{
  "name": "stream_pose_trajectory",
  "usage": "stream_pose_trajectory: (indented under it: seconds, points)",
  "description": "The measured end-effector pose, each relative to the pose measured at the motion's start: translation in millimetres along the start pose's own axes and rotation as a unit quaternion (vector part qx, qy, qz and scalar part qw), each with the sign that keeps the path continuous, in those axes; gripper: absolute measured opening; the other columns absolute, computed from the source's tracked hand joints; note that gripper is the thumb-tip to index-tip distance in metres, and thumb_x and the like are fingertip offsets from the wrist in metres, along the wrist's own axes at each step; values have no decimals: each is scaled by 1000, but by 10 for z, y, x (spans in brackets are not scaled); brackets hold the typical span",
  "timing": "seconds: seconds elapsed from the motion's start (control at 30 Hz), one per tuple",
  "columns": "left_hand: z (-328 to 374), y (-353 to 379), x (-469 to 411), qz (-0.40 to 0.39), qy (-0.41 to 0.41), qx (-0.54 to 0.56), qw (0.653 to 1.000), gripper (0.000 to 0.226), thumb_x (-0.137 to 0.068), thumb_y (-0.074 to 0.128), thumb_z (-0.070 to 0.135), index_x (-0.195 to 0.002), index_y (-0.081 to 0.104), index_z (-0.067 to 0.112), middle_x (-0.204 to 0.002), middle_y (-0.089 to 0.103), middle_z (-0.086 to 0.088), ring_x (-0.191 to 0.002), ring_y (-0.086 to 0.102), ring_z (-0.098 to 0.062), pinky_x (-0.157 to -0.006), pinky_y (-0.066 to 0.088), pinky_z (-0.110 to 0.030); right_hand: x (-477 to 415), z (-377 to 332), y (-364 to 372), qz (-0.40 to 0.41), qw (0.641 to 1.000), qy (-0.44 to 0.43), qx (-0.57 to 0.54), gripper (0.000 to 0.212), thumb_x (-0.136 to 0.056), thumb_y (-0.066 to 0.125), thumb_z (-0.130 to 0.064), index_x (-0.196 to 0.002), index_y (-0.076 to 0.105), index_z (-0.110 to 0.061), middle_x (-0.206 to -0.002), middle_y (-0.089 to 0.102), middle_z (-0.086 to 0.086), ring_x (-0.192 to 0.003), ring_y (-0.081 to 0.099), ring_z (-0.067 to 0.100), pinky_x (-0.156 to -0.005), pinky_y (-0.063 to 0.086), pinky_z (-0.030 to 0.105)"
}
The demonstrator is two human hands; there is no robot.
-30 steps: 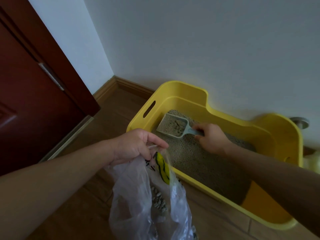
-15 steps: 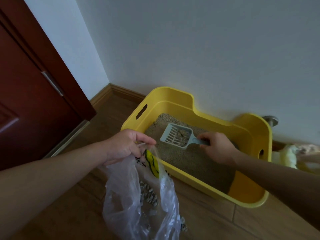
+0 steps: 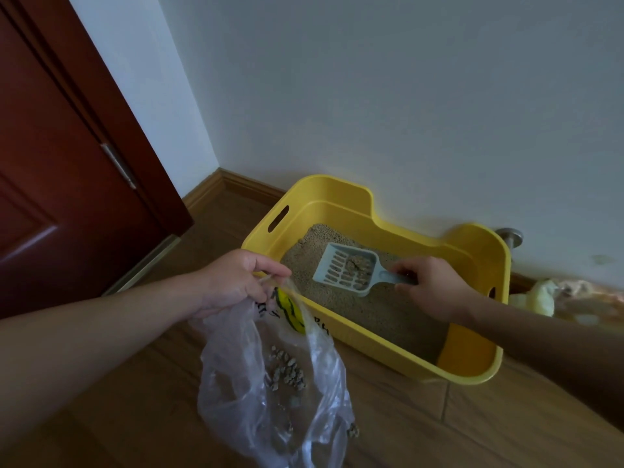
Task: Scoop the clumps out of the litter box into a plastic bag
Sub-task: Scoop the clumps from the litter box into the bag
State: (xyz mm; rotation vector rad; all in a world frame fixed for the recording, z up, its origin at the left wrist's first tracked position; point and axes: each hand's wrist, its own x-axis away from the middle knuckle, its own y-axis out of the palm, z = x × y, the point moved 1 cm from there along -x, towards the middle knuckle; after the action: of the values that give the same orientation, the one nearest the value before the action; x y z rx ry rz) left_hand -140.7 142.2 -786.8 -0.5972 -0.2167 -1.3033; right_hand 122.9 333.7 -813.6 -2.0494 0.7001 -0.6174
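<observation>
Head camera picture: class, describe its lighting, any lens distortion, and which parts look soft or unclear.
Head view: dim, flat, cool light with no hard glare; the door edge and wall corner lean from wide-angle stretch; the scoop and litter box read fairly sharp; the plastic bag shows faint sheen; the pale things at the right edge are too blurred to identify.

The box (image 3: pixel 472 373) is smooth, matt yellow plastic holding coarse, grainy sand-coloured litter (image 3: pixel 378 309). The scoop (image 3: pixel 347 268) is pale grey slotted plastic. At 7 o'clock from the box, the bag (image 3: pixel 236 393) is thin, clear, crinkled, glossy film. The floor (image 3: pixel 506 420) is brown wood-grain planks, and the door (image 3: pixel 50 197) is dark red, faintly glossy wood.
</observation>
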Motion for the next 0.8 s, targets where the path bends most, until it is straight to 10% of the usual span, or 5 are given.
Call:
stream_pose_trajectory:
  seconds: [0.2,0.53,0.8]
  points:
    - [12,0,65,18,13,-25,999,56,-76,59,-25,-107,71,20,-105,72,-5,-85,71,-5,-70,52,-16,149,-118,-140,0,1000,-7,-20,21,-93,63,-14,-112,69,-22,-98,66,-5,-86,60,12,-78,54,34]
    - [-68,7,103,14,9,-23,1000,68,-73,55,-30,-116,67,21,-123,67,-4,-120,60,-14,-94,55,-36,568,-350,-225,-52,994,-71,-61,26,-88,70,-10,-101,70,-33,-93,67,-14,-84,61,4,-79,53,34]
    - [-30,1,183,-11,9,-23,1000,77,-72,49,-33,-131,57,16,-133,58,-5,-132,50,-13,-74,53,-23,771,-583,-145,-96,986,-126,-53,27,-87,71,-13,-103,72,-34,-92,65,-17,-83,60,2,-72,50,24]
